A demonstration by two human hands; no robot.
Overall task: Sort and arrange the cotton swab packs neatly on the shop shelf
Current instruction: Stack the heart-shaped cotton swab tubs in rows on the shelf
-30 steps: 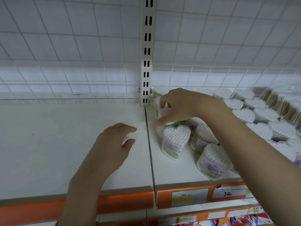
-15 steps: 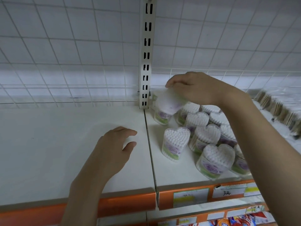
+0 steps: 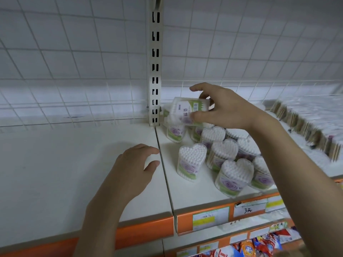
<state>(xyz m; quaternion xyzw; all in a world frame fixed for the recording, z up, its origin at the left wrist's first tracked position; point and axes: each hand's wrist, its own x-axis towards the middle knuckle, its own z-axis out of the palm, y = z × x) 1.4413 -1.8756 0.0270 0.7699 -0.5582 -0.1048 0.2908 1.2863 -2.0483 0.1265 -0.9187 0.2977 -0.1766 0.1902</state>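
Since 1.0 s ago: right hand (image 3: pixel 225 106) has gone from reaching down into the pile at the shelf's back-left corner to holding one cotton swab pack (image 3: pixel 187 111) lifted clear, tipped on its side w/ the label facing the camera. Thumb below, fingers curled over the top: clamped on the pack. Pack is in the air above the back packs, near the slotted upright (image 3: pixel 155 71).

Left hand (image 3: pixel 134 169) unchanged vs. earlier frames: rests on the left shelf board (image 3: pixel 65 164), fingers loosely apart, holding nothing, tips just beside the seam between boards.

Meaning, as a judgement: one pack picked out of the jumble, placement not yet done; sorting looks early.

Around: heart-shaped packs (image 3: pixel 224 156) stand crowded on the right shelf board (image 3: pixel 185 197), some touching, no clear rows. Wooden-stick packs (image 3: pixel 304 127) further right, blurred. Orange price strip (image 3: pixel 207 217) w/ tags along the front edge.

In the way: standing packs directly below the held one; setting it down among them could tip neighbours.
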